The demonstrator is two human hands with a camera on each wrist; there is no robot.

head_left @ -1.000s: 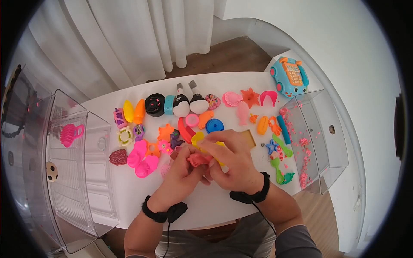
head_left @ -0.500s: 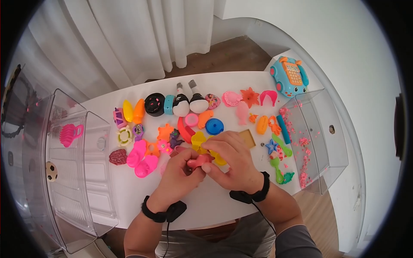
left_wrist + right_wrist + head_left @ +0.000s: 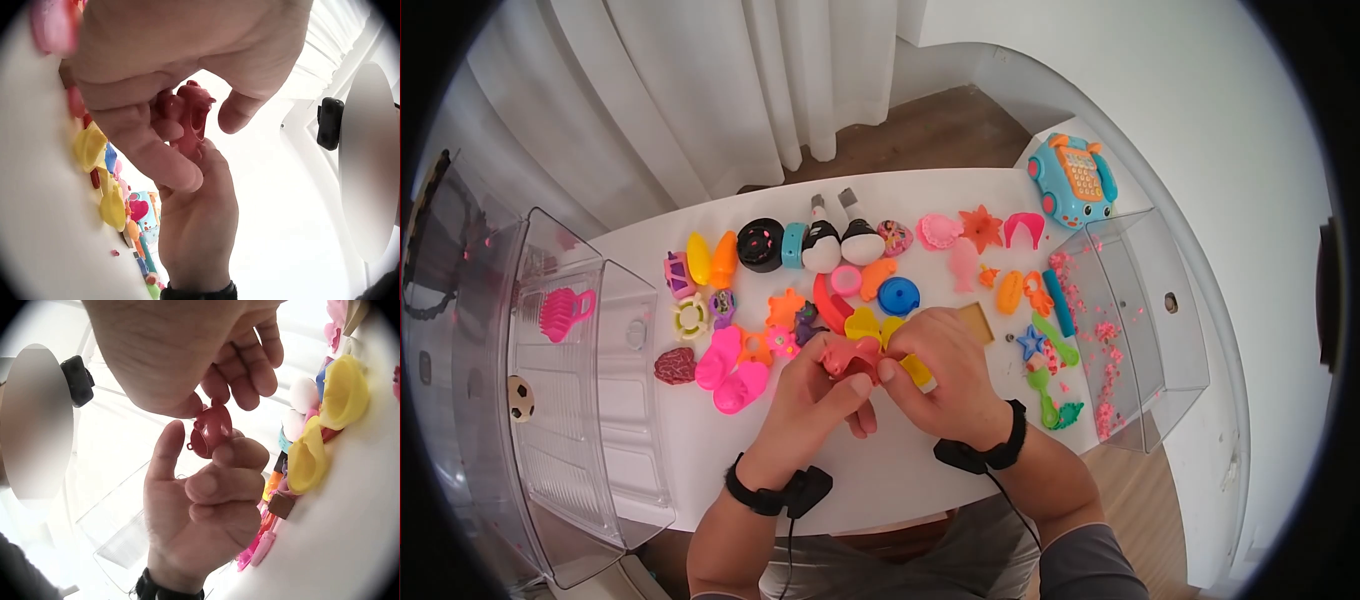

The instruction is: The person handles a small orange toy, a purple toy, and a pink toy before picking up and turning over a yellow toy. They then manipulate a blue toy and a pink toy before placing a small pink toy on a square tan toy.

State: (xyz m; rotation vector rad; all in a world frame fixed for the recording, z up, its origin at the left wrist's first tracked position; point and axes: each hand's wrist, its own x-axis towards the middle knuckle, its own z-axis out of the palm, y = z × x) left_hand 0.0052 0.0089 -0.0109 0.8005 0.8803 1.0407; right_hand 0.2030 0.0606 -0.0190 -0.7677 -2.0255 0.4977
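Both hands meet over the table's front middle at a small glossy red-pink hollow toy [image 3: 850, 357] [image 3: 191, 119] [image 3: 214, 428]. Curled fingers of the left hand [image 3: 808, 405] [image 3: 162, 69] support it from one side, the thumb standing off it in both wrist views. The right hand [image 3: 952, 378] [image 3: 181, 350] pinches the toy's other end between thumb and forefinger, its remaining fingers bent loosely. An opening in the toy's side shows in both wrist views. Yellow petal-like pieces [image 3: 863, 324] [image 3: 345, 394] lie just beyond the hands, partly hidden by the right one.
Colourful toys cover the table's far half, among them a blue disc [image 3: 898, 295] and a black round piece [image 3: 760, 244]. Clear bins stand left [image 3: 635, 400] and right [image 3: 1175, 350]; a toy phone [image 3: 1072, 180] sits at the back right.
The red-pink toy has been turned, and its hollow side now shows. The left thumb has come away from its top, and the right hand's fingers have closed in on the toy's end.
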